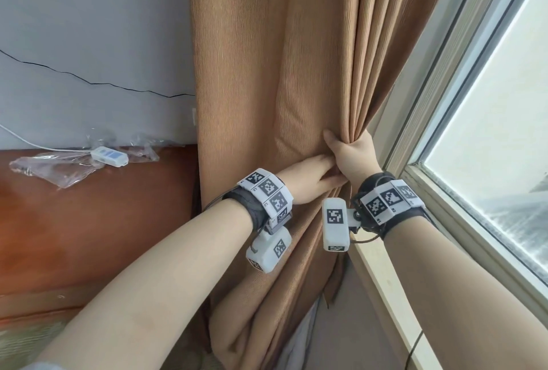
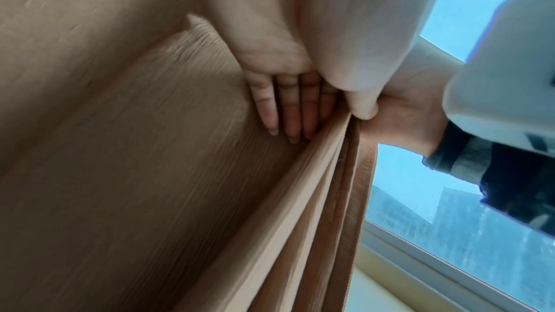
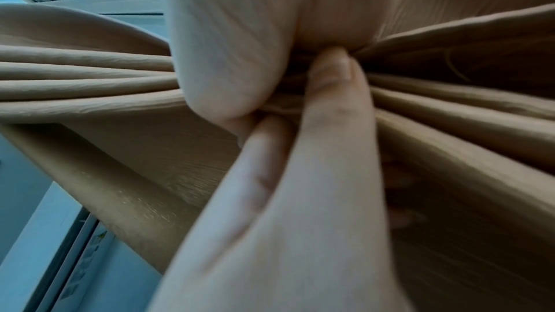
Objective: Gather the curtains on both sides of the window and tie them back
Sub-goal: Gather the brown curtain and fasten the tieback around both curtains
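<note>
A tan ribbed curtain (image 1: 267, 73) hangs on the left side of the window, and its window-side edge is bunched into several pleats. My right hand (image 1: 350, 153) grips that bunch at about sill height, thumb towards me. My left hand (image 1: 314, 176) reaches in from the left, just under the right thumb. In the left wrist view the left hand (image 2: 324, 125) has straight fingers (image 2: 279, 108) flat on the smooth curtain (image 2: 120, 151). Its thumb presses the pleats against them, touching the right hand (image 2: 405, 115). In the right wrist view, the curtain folds (image 3: 90, 80) fan out from the right hand (image 3: 270, 94).
The window glass (image 1: 489, 102) and its pale frame and sill (image 1: 394, 295) run along the right. To the left, a brown wooden surface (image 1: 89, 236) carries crumpled clear plastic (image 1: 59, 168) and a small white corded device (image 1: 109, 156). A black cable (image 1: 89, 82) crosses the grey wall.
</note>
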Available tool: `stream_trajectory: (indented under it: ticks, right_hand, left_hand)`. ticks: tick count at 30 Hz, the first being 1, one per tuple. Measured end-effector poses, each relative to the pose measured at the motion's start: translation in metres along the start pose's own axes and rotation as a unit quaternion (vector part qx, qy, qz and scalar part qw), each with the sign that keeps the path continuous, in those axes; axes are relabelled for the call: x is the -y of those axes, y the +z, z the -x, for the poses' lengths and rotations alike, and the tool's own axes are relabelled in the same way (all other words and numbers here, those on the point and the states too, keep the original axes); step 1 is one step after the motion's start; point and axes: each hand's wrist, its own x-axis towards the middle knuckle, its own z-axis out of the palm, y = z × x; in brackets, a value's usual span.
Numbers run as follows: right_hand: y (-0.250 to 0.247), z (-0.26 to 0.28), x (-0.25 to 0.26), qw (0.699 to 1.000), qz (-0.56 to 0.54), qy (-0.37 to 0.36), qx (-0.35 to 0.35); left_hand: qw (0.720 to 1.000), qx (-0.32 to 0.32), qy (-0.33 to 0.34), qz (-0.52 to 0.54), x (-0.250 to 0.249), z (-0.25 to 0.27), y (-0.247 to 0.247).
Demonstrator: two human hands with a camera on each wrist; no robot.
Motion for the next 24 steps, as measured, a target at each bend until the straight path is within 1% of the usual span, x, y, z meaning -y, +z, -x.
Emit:
stream_trajectory:
  ticks: [3,5,7,9,12,15,18,19,21,23,24]
  right_hand:
    - [0.001,-0.003,-0.002,1.000,0.001,-0.001,-0.016]
    - [0.001,-0.005,-0.002,1.000,-0.004,-0.001,-0.026]
    - [0.001,-0.006,-0.001,1.000,-0.012,0.004,-0.028]
    - [0.000,-0.008,-0.001,0.999,-0.026,0.015,-0.028]
    - [-0.001,-0.010,-0.002,0.997,-0.053,0.035,-0.033]
    - [-0.002,-0.012,-0.004,0.996,-0.070,0.045,-0.040]
    - [-0.002,-0.014,-0.004,0.994,-0.081,0.056,-0.043]
    - [-0.002,-0.014,-0.004,0.994,-0.085,0.058,-0.043]
    - [-0.002,-0.014,-0.003,0.993,-0.095,0.060,-0.046]
    - [-0.002,-0.014,-0.003,0.992,-0.103,0.061,-0.048]
    - [-0.002,-0.015,-0.003,0.991,-0.107,0.062,-0.048]
  left_hand:
    - [1.000,-0.005,-0.016,0.015,0.014,0.002,-0.004]
    - [0.996,-0.034,-0.039,0.070,0.023,0.006,-0.011]
    - [0.986,-0.076,-0.054,0.141,0.034,0.010,-0.020]
    - [0.969,-0.140,-0.068,0.190,0.047,0.011,-0.032]
    - [0.939,-0.278,-0.098,0.179,0.068,0.010,-0.050]
    - [0.896,-0.398,-0.148,0.131,0.093,0.008,-0.070]
    - [0.848,-0.473,-0.207,0.120,0.122,0.004,-0.087]
    - [0.834,-0.488,-0.224,0.124,0.128,0.003,-0.092]
    - [0.818,-0.488,-0.271,0.140,0.133,0.002,-0.102]
    - [0.814,-0.471,-0.302,0.158,0.139,0.002,-0.111]
    - [0.814,-0.463,-0.304,0.177,0.143,0.001,-0.116]
